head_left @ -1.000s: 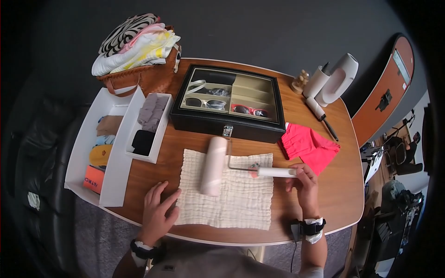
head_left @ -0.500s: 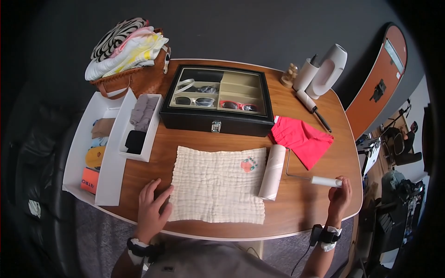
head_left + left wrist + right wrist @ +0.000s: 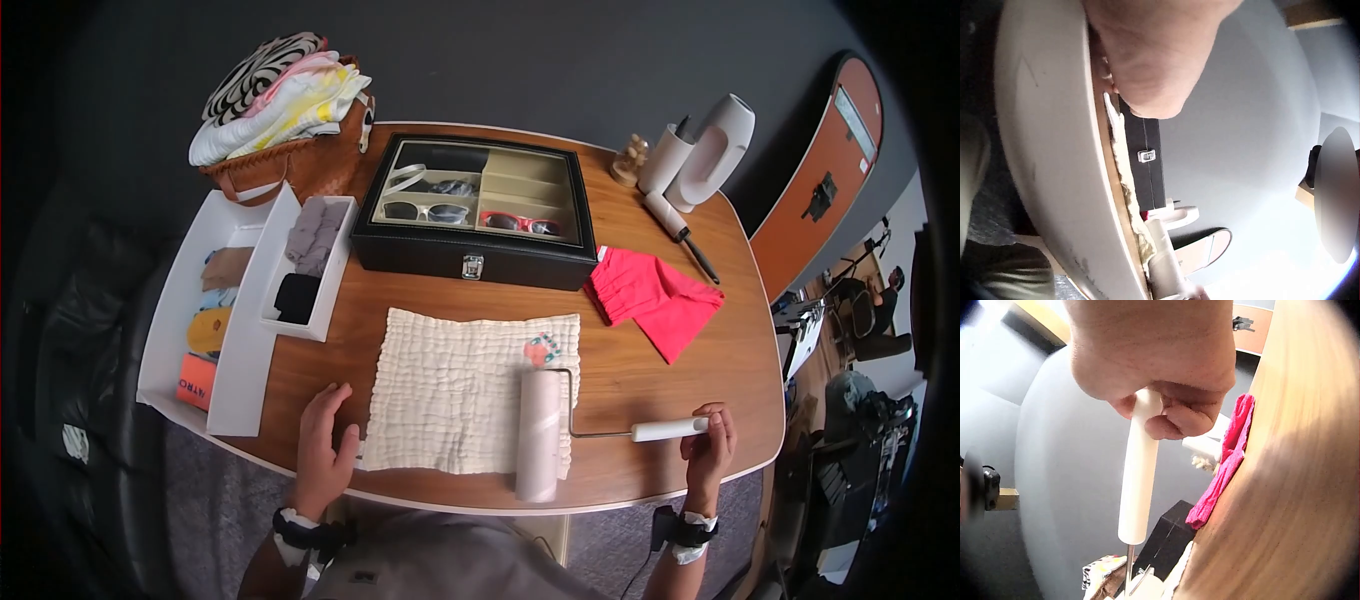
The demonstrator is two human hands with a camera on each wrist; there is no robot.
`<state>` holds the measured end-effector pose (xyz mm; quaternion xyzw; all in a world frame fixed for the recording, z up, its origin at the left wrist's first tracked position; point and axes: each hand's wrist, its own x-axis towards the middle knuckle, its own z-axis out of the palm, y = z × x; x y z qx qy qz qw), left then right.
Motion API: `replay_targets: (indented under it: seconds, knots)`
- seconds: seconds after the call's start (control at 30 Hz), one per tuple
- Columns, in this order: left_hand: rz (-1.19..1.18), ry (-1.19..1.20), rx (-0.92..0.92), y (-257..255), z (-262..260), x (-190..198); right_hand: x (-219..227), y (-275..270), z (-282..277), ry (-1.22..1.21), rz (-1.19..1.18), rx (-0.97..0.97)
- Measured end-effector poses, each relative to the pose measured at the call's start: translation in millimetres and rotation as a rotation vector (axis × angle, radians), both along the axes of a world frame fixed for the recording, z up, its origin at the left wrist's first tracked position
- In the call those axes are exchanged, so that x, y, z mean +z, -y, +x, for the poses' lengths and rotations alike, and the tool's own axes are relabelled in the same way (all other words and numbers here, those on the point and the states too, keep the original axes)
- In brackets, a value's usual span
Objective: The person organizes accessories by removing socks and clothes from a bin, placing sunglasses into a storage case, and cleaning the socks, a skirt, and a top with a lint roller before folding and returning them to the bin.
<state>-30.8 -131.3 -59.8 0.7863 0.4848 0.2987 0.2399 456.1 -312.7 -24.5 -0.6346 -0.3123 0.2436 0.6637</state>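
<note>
My right hand [image 3: 708,455] grips the white handle [image 3: 1138,481] of a large lint roller, its fingers curled round the end. The roller's wide pale sheet cylinder [image 3: 540,435] lies over the right side of a cream crinkled muslin cloth [image 3: 440,400], its lower end reaching past the cloth's front edge. A small coloured print [image 3: 540,348] shows at the cloth's upper right corner. Beside the cloth's left edge, my left hand [image 3: 325,450] rests with fingers extended and thumb apart, holding nothing.
Behind the cloth stands a black glasses case [image 3: 470,245] with a glass lid. Pink shorts [image 3: 660,300] lie to the right; a smaller lint roller [image 3: 680,235] lies beyond. White boxes [image 3: 250,370] of folded clothes stand left, near a brown bag [image 3: 310,170] piled with laundry.
The lint roller went from the cloth's middle to past its right edge, then came back left and nearer me onto its right side. My left hand has stayed by the left edge.
</note>
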Motion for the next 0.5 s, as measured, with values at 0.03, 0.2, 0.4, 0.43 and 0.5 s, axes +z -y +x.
replay_targets:
  seconds: [0.03,0.2,0.4,0.43,0.5]
  knots:
    - [0.001,0.013,0.001,-0.4,0.1,0.7,0.3,-5.6,-6.6,0.002,0.002,0.012]
    - [-0.11,0.304,0.13,1.3,-6.5,4.9,18.3,-31.5,-41.9,0.012,-0.062,0.248]
    - [-0.176,0.676,0.19,-1.7,-18.2,-15.4,39.5,-74.0,-91.0,0.04,-0.197,0.522]
    - [-0.172,0.704,0.176,-3.1,-21.9,-19.5,41.1,-82.4,-98.8,0.07,-0.217,0.573]
    - [-0.172,0.744,0.153,-4.4,-25.3,-21.3,43.7,-98.4,-113.3,0.107,-0.264,0.661]
